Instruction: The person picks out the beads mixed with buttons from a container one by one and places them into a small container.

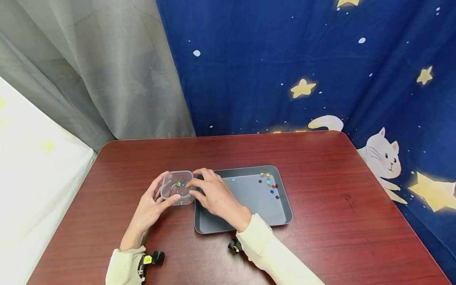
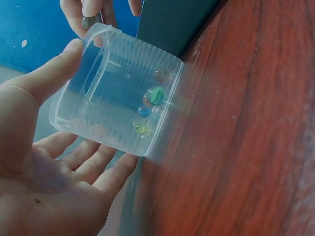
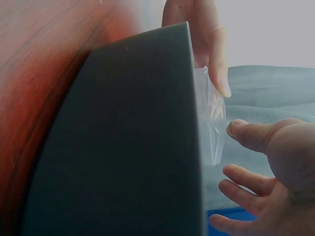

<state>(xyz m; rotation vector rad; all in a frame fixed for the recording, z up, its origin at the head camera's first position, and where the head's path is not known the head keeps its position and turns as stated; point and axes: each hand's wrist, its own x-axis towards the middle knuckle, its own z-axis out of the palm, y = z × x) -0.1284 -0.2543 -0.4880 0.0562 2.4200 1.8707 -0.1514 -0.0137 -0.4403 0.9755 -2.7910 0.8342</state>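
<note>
My left hand [image 1: 152, 206] holds a small clear plastic box [image 1: 177, 198], thumb on its rim and fingers around its far side. The box is tilted toward the tray. Several marbles lie inside, among them a green one [image 2: 156, 96] and a blue one [image 2: 143, 111]. My right hand [image 1: 218, 196] hovers at the box's mouth, over the tray's left edge. Its thumb and fingers stand apart in the right wrist view. A dark marble [image 2: 91, 21] shows by its fingertips in the left wrist view; whether they still touch it is unclear.
A grey rectangular tray [image 1: 246, 198] lies right of the box on the reddish-brown table [image 1: 342, 190]. Several colourful marbles [image 1: 268, 183] are scattered near its right end, and a lone light-blue one [image 1: 233, 179] sits by the back wall. Curtains hang behind the table.
</note>
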